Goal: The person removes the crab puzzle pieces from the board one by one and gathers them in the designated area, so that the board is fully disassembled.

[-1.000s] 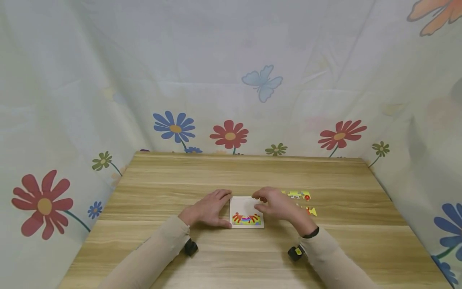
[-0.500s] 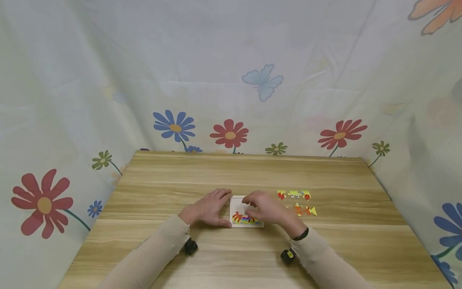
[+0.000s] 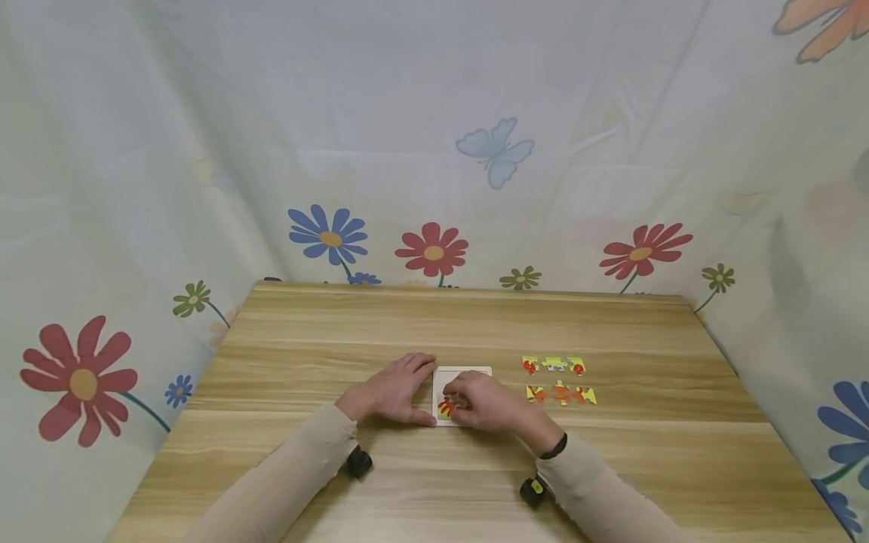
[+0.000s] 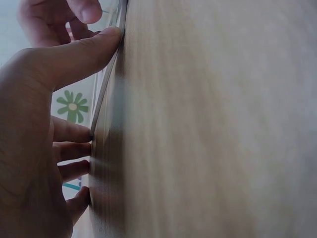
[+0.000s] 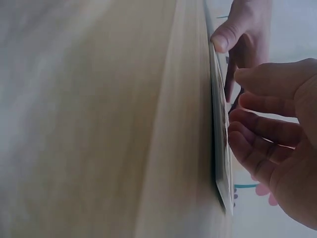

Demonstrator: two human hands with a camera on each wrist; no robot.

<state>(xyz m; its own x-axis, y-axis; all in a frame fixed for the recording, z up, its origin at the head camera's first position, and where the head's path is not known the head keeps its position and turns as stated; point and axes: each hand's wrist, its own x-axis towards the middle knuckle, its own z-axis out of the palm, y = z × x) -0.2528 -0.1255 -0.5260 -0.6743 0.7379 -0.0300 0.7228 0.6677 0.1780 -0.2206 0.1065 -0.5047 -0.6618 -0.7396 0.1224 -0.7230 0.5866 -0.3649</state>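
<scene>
A small white puzzle tray [image 3: 463, 369] lies flat on the table; a red-and-yellow picture section [image 3: 445, 409] shows in its lower left part. My left hand [image 3: 396, 390] rests along the tray's left side. Its thumb touches the lower left corner and its fingertips are near the upper left one. My right hand [image 3: 490, 403] is over the tray with fingers loosely bent, hiding much of the picture. In the right wrist view, the fingertips [image 5: 237, 141] of that hand are at the tray's surface, and no piece shows between thumb and fingers.
To the right of the tray lie two rows of loose puzzle pieces, a yellow-and-red upper row [image 3: 553, 365] and an orange-and-yellow lower row [image 3: 561, 394]. The wooden table [image 3: 305, 324] meets a flower-printed curtain [image 3: 380, 166] at the back and sides.
My right hand has moved left across the tray and lower, uncovering the loose pieces and covering more of the picture. My left hand has stayed in place.
</scene>
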